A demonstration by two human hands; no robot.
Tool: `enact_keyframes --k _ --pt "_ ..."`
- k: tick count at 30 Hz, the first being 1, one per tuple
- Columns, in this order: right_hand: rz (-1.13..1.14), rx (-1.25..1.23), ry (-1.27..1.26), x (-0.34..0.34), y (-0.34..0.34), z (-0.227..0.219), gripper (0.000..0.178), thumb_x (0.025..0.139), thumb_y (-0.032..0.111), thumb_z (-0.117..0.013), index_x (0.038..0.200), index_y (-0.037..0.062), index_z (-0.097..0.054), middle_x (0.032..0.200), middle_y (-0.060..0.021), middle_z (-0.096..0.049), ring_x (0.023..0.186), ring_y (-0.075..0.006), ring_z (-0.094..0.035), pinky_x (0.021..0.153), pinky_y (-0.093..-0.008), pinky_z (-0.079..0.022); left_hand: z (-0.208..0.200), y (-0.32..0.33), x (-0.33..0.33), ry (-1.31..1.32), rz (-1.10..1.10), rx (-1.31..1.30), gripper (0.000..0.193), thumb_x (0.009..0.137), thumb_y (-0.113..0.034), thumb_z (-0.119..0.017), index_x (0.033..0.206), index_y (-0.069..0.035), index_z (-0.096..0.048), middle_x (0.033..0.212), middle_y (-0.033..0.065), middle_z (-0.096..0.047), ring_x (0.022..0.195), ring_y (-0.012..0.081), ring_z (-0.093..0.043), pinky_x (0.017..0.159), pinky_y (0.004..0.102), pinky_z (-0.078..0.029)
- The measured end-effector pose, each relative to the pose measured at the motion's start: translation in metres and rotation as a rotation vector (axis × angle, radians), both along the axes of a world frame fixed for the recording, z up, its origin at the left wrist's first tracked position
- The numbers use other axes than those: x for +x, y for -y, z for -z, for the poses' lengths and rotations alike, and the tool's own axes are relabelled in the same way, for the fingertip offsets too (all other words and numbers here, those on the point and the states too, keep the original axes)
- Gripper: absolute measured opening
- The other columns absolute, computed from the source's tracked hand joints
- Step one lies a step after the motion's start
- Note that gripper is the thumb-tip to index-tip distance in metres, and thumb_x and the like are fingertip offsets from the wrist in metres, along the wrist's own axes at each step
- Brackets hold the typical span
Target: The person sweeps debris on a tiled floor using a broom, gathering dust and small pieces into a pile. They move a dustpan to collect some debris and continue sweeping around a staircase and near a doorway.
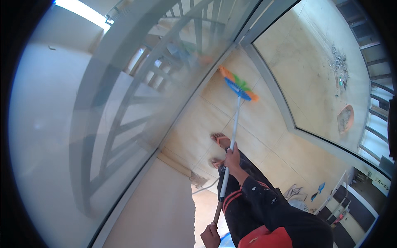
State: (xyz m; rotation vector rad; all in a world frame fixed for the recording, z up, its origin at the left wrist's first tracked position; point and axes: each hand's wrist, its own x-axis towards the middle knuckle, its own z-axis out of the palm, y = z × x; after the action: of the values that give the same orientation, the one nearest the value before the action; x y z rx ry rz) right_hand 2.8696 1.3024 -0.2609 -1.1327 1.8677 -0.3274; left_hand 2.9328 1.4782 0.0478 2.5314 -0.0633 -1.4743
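A broom (236,113) with a long pale handle slants across the middle of the view. Its blue head (238,89), with orange and green bristles, rests on the beige tiled floor (264,138) in the corner between two metal-framed panels. My right hand (233,159) is closed round the handle about halfway down. Lower, near the bottom edge, my left hand (211,236) grips the brown end of the handle. My feet in orange flip-flops (221,139) stand just left of the handle.
A large glass panel (136,103) with reflections fills the left. Through the glass panel at right show a debris pile (340,62) and an orange basin (350,118) of debris. A small blue tool (321,187) lies at lower right, near a dark-and-white cabinet (347,206).
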Motion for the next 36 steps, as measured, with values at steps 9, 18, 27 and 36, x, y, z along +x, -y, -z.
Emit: enact_keyframes --k 9,18,27,36 --pt "0.176 0.139 -0.012 0.012 0.161 0.011 0.034 0.074 0.011 -0.036 0.107 0.0083 -0.03 0.053 -0.0084 -0.045 0.043 -0.0197 -0.049 0.034 -0.0318 -0.039 0.099 0.098 0.013 0.085 0.229 -0.279 0.035 0.081 -0.029 -0.035 0.073 0.0 -0.052 0.057 0.0188 -0.05 0.053 0.0339 -0.05 0.047 0.0377 -0.037" --pt "-0.395 0.196 -0.124 -0.046 -0.082 -0.097 0.048 0.077 0.01 -0.038 0.12 0.006 -0.018 0.072 -0.0181 -0.052 0.06 -0.0303 -0.054 0.053 -0.0361 -0.042 -0.006 -0.105 -0.109 0.056 0.045 -0.208 0.033 0.08 -0.027 -0.035 0.075 -0.001 -0.055 0.065 0.02 -0.053 0.061 0.0351 -0.053 0.053 0.0404 -0.04" --pt "0.016 0.204 0.081 -0.044 0.078 0.01 0.033 0.077 0.008 -0.032 0.109 0.0077 -0.028 0.05 -0.0062 -0.042 0.038 -0.0172 -0.046 0.032 -0.0295 -0.038 0.054 0.021 -0.045 0.046 0.203 -0.179 0.023 0.08 -0.02 -0.037 0.075 -0.002 -0.049 0.063 0.0171 -0.049 0.059 0.0334 -0.05 0.047 0.0405 -0.037" --pt "-0.476 0.323 0.03 -0.082 -0.152 -0.081 0.049 0.078 0.012 -0.038 0.121 0.012 -0.015 0.061 -0.0099 -0.045 0.046 -0.0203 -0.046 0.04 -0.0319 -0.038 -0.064 -0.111 -0.158 -0.03 0.069 0.144 0.007 0.065 -0.006 -0.046 0.07 -0.004 -0.05 0.063 0.0183 -0.052 0.06 0.0361 -0.051 0.051 0.0427 -0.04"
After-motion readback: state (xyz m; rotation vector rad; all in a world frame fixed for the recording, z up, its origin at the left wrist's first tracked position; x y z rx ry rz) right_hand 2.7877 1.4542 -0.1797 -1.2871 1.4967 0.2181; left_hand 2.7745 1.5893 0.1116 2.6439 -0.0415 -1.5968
